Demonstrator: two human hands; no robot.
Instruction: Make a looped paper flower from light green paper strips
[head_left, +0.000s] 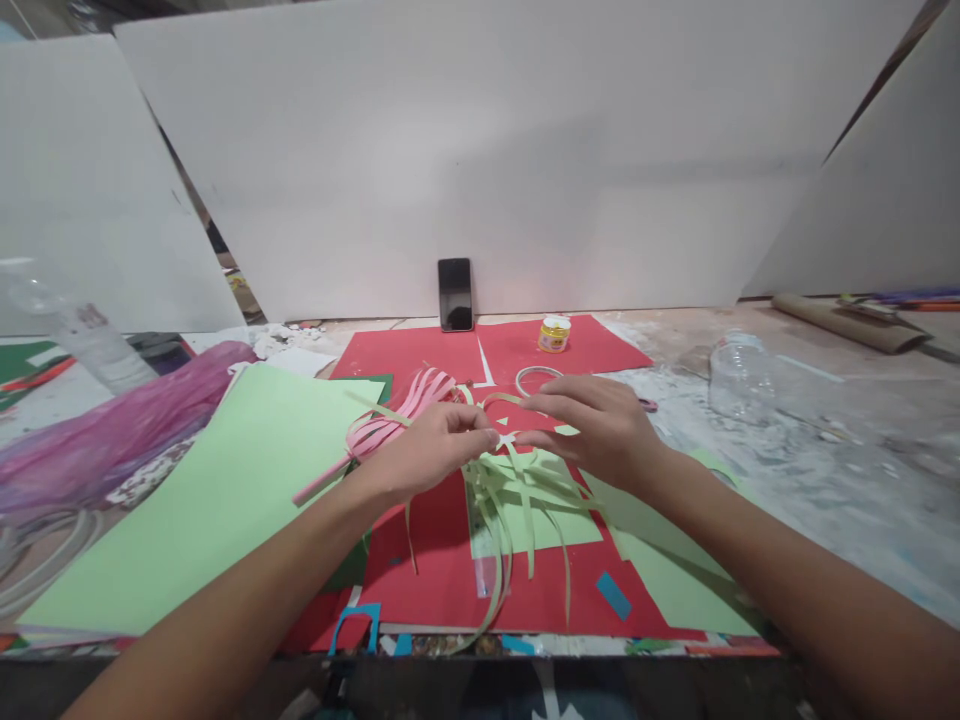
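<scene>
Head view: both hands meet over the red paper sheet (442, 570) on the tabletop (825, 470). The left hand (427, 462) and right hand (600, 428) each pinch the gathered ends of the light green paper strips (517, 500), which fan loosely toward the viewer. They look thin, limp and easily torn; best held where bunched.

Place: a craft workspace.
Signs: paint-smeared worktop (787, 470), coloured paper sheets (225, 490), glue jar (555, 334), white backdrop boards (480, 150).
</scene>
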